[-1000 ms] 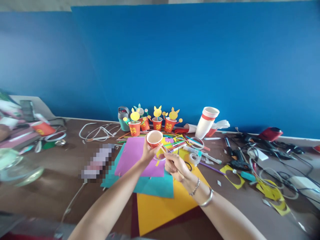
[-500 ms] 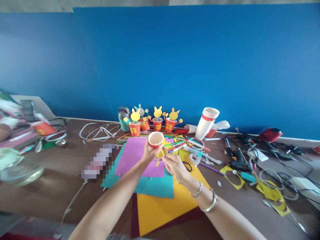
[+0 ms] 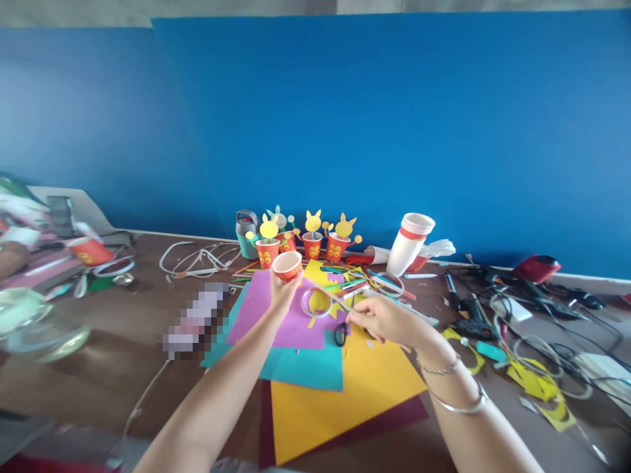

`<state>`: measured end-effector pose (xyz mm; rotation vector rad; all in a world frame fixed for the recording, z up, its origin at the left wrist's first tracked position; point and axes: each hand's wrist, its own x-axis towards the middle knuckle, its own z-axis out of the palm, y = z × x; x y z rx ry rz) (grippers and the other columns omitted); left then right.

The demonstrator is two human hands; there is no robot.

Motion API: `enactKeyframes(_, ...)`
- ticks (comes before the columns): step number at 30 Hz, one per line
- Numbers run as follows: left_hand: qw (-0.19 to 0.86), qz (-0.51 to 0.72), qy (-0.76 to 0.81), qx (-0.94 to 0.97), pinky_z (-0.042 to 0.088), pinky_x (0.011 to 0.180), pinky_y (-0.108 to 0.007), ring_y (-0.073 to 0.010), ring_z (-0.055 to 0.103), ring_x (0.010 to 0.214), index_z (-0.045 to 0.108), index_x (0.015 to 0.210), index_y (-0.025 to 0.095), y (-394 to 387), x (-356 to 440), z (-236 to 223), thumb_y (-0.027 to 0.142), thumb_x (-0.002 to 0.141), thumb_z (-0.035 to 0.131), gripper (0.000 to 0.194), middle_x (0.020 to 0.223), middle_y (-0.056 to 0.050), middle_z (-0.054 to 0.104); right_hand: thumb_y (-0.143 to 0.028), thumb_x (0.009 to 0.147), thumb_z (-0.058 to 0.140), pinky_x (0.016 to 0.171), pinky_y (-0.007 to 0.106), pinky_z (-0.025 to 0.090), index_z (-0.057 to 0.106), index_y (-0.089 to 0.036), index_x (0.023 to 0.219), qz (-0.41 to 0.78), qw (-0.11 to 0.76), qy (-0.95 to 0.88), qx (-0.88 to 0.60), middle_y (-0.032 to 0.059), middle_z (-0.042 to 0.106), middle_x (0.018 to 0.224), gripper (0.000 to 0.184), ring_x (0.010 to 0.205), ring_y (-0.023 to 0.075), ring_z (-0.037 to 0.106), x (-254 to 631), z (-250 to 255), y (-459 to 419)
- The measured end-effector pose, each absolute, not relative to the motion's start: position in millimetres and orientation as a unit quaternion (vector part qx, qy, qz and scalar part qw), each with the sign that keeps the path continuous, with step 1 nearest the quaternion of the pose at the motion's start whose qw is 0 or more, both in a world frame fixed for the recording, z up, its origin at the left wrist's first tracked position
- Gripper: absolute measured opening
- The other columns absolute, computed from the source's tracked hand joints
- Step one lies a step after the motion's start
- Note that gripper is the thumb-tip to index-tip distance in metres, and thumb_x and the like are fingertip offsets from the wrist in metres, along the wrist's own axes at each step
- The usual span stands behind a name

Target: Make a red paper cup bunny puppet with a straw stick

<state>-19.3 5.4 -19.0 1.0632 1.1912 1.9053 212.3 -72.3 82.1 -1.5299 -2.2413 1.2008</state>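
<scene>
My left hand (image 3: pixel 283 292) is closed around a small red paper cup (image 3: pixel 288 269), its white inside tilted toward me. My right hand (image 3: pixel 377 316) is pinched on one end of a thin pale strip (image 3: pixel 338 301), whose other end points toward the cup. Whether the strip touches the cup I cannot tell. Between the hands a clear roll of tape (image 3: pixel 316 315) lies on purple paper (image 3: pixel 256 318). Scissors with black handles (image 3: pixel 340 334) lie just left of my right fingertips.
Behind stand red cups with yellow paper animal figures (image 3: pixel 312 247), a flask (image 3: pixel 246 233) and a leaning stack of paper cups (image 3: pixel 409 246). A glue gun (image 3: pixel 470 322), cables and yellow scraps (image 3: pixel 535 381) lie right. A phone-like blurred object (image 3: pixel 197 318) and glass jar (image 3: pixel 39 328) are left.
My right hand has moved right, away from the cup, drawing the pale strip with it. My left hand has shifted the cup slightly left. The tape roll now shows between them.
</scene>
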Motion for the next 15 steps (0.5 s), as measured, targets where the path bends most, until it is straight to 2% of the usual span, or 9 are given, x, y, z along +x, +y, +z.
enactKeyframes(2, 0.312, 0.708, 0.461, 0.434, 0.054, 0.084, -0.039, -0.0219, 0.067, 0.091, 0.059, 0.105, 0.02, 4.2, -17.2, -21.3, 0.03, 0.061, 0.084, 0.052, 0.1, -0.006, 0.068, -0.035, 0.093, 0.046, 0.048, 0.023, 0.034, 0.069, -0.016, 0.075, 0.249, 0.081, -0.764, -0.589, 0.0035, 0.063, 0.057, 0.035, 0.051, 0.0141, 0.057, 222.9, 85.7, -67.4)
enactKeyframes(5, 0.311, 0.689, 0.462, 0.464, 0.054, 0.085, -0.039, -0.0219, 0.066, 0.095, 0.056, 0.109, 0.021, 3.1, -12.5, -27.1, 0.03, 0.061, 0.083, 0.055, 0.104, -0.007, 0.067, -0.025, 0.09, 0.049, 0.063, 0.028, 0.042, 0.073, -0.018, 0.084, 0.096, -0.004, -0.713, -0.694, 0.011, 0.073, 0.086, 0.026, 0.082, 0.0241, 0.069, 236.9, 84.2, -55.6)
enactKeyframes(8, 0.305, 0.68, 0.456, 0.486, 0.053, 0.089, -0.04, -0.0224, 0.066, 0.098, 0.054, 0.113, 0.021, 3.6, -9.8, -31.5, 0.031, 0.061, 0.082, 0.059, 0.107, -0.008, 0.067, -0.019, 0.087, 0.051, 0.073, 0.033, 0.047, 0.075, -0.016, 0.098, 0.077, -0.068, -0.66, -0.744, 0.0173, 0.074, 0.102, 0.027, 0.096, 0.0291, 0.069, 247.8, 78.6, -43.3)
enactKeyframes(11, 0.297, 0.68, 0.453, 0.495, 0.052, 0.091, -0.041, -0.0228, 0.066, 0.1, 0.054, 0.113, 0.021, 4.1, -10.2, -33.2, 0.031, 0.062, 0.08, 0.058, 0.107, -0.008, 0.067, -0.019, 0.087, 0.052, 0.078, 0.037, 0.048, 0.072, -0.011, 0.11, 0.056, -0.063, -0.633, -0.769, 0.0228, 0.07, 0.114, 0.032, 0.105, 0.0323, 0.067, 248.4, 74.0, -38.0)
enactKeyframes(13, 0.302, 0.675, 0.45, 0.501, 0.053, 0.09, -0.04, -0.0229, 0.066, 0.099, 0.054, 0.113, 0.021, 4.2, -11.0, -34.3, 0.031, 0.063, 0.079, 0.057, 0.107, -0.008, 0.067, -0.022, 0.089, 0.05, 0.08, 0.037, 0.049, 0.071, -0.012, 0.111, 0.046, -0.039, -0.665, -0.744, 0.0218, 0.068, 0.119, 0.033, 0.109, 0.0326, 0.065, 240.4, 70.1, -39.9)
enactKeyframes(15, 0.312, 0.664, 0.447, 0.512, 0.053, 0.088, -0.04, -0.0229, 0.066, 0.099, 0.054, 0.112, 0.021, 4.3, -11.2, -36.0, 0.031, 0.063, 0.079, 0.056, 0.107, -0.008, 0.067, -0.021, 0.089, 0.048, 0.082, 0.035, 0.048, 0.071, -0.016, 0.112, 0.061, -0.02, -0.75, -0.658, 0.017, 0.069, 0.117, 0.033, 0.106, 0.0296, 0.066, 227.1, 62.9, -45.0)
